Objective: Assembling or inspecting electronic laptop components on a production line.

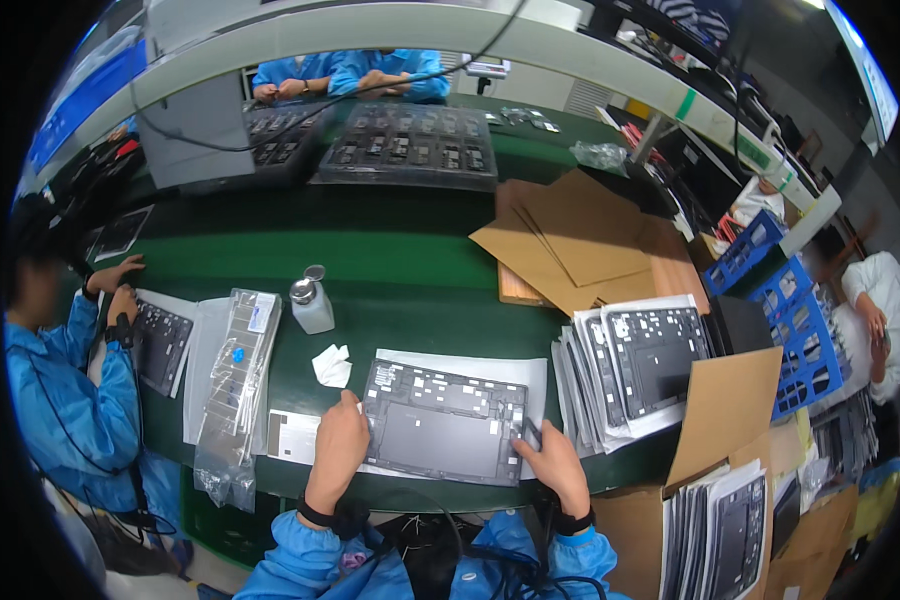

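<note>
A dark grey tablet back housing [442,443], dotted with small white pieces, lies in front of me, partly over a white sheet [537,378]. My left hand [341,440] grips its left edge, fingers curled. At the right edge, my right hand [556,464] holds the housing between thumb and fingers; a small dark piece shows by that thumb, its kind unclear. Left of the housing are a crumpled white wipe [332,366], a white pump bottle [312,308] and a white card with a grey strip [294,437]. The undersides of my fingers are hidden.
A stack of similar housings with white sheets [582,395] stands right, above an open carton [722,410]. Brown cardboard sheets [580,235] lie farther back. A plastic-wrapped strip pack [238,370] is left, beside a co-worker in blue [70,400]. Part trays [410,145] stand at the back.
</note>
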Available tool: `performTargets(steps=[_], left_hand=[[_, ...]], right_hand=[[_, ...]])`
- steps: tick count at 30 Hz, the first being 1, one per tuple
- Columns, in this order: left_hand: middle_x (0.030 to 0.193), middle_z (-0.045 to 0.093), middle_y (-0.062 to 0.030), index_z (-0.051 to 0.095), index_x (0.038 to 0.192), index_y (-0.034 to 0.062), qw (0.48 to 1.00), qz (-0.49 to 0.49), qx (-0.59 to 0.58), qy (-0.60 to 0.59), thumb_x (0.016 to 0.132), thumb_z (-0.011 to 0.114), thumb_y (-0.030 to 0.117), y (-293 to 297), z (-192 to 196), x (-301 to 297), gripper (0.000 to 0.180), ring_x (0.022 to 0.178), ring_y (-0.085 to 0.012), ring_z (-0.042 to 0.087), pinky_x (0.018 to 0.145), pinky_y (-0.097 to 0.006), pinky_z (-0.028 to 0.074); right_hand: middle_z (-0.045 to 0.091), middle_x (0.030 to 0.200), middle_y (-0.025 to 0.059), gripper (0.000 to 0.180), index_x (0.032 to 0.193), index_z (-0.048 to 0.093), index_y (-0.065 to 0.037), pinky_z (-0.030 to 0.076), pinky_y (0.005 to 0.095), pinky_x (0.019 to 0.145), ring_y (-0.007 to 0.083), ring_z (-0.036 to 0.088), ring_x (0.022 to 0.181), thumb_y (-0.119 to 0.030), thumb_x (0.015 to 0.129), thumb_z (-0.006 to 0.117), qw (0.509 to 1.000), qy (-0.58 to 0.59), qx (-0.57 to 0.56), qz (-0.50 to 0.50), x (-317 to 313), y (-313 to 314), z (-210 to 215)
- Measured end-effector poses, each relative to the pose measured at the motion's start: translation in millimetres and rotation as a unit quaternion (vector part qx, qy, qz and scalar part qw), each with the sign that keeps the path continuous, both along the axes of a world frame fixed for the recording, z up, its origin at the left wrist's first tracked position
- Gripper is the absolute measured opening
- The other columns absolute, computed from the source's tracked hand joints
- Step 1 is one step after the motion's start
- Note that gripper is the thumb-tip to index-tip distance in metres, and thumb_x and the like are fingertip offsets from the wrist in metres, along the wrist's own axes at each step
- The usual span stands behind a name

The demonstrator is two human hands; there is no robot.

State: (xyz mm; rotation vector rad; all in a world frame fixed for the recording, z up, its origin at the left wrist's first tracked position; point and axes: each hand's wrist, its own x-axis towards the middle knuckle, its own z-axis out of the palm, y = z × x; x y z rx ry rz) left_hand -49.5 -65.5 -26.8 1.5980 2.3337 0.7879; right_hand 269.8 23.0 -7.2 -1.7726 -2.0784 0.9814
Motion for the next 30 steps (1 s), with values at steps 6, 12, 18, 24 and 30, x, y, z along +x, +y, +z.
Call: performTargets(steps=[6, 12, 18, 24, 30], left_hand=[[0.079, 0.065, -0.0297, 0.051, 0.096, -0.0050, 0.999, 0.003, 0.016, -0.027, 0.094, 0.057, 0.007, -4.0, -2.4, 0.3, 0.014, 0.074, -0.0488, 0.065, 0.065, -0.056, 0.052], [0.091, 0.065, -0.0185, 0.054, 0.102, 0.0019, 0.998, -0.041, -0.035, 0.014, 0.100, 0.058, 0.020, -53.4, 8.6, 5.3, 0.019, 0.070, -0.0400, 0.066, 0.060, -0.050, 0.053], [0.086, 0.061, -0.0091, 0.058, 0.103, 0.0065, 0.990, -0.124, 0.005, 0.065, 0.093, 0.062, 0.016, -79.1, -1.9, 14.1, 0.015, 0.065, -0.0279, 0.067, 0.054, -0.040, 0.053], [0.095, 0.060, -0.0063, 0.061, 0.112, 0.0068, 0.991, -0.118, -0.009, 0.063, 0.083, 0.072, 0.013, -125.6, 4.0, -0.6, 0.031, 0.071, -0.0210, 0.069, 0.055, -0.034, 0.053], [0.147, 0.052, -0.0152, 0.057, 0.139, 0.0077, 0.989, -0.062, -0.052, 0.122, 0.078, 0.067, 0.009, -137.0, 4.9, -1.7, 0.062, 0.064, -0.0165, 0.068, 0.053, -0.029, 0.054]], right_hand=[[0.065, 0.097, 0.0033, 0.028, 0.117, 0.062, 0.002, 0.048, 0.0312, 0.077, 0.0125, 0.057, 0.086, -0.016, 0.096, 0.066, 0.945, 0.316, -0.064, -0.054, -10.6, 13.3, 17.3], [0.062, 0.093, 0.0002, 0.023, 0.113, 0.062, 0.001, 0.046, 0.0274, 0.074, 0.0090, 0.055, 0.083, -0.015, 0.097, 0.064, 0.925, 0.364, 0.032, -0.108, -23.9, 83.2, 99.2], [0.067, 0.088, -0.0005, 0.011, 0.105, 0.062, -0.008, 0.036, 0.0262, 0.043, 0.0083, 0.056, 0.059, -0.017, 0.100, 0.062, 0.874, 0.474, -0.085, -0.063, -126.4, 232.9, 73.4], [0.064, 0.081, 0.0020, 0.007, 0.100, 0.061, -0.009, 0.029, 0.0253, 0.035, 0.0105, 0.053, 0.053, -0.016, 0.100, 0.061, 0.869, 0.461, -0.140, -0.108, -211.4, 315.2, -23.5], [0.057, 0.066, 0.0052, 0.031, 0.094, 0.060, -0.005, 0.032, 0.0328, 0.037, 0.0181, 0.048, 0.043, -0.033, 0.105, 0.055, 0.923, 0.361, -0.066, -0.114, -208.4, 348.8, -60.5]])
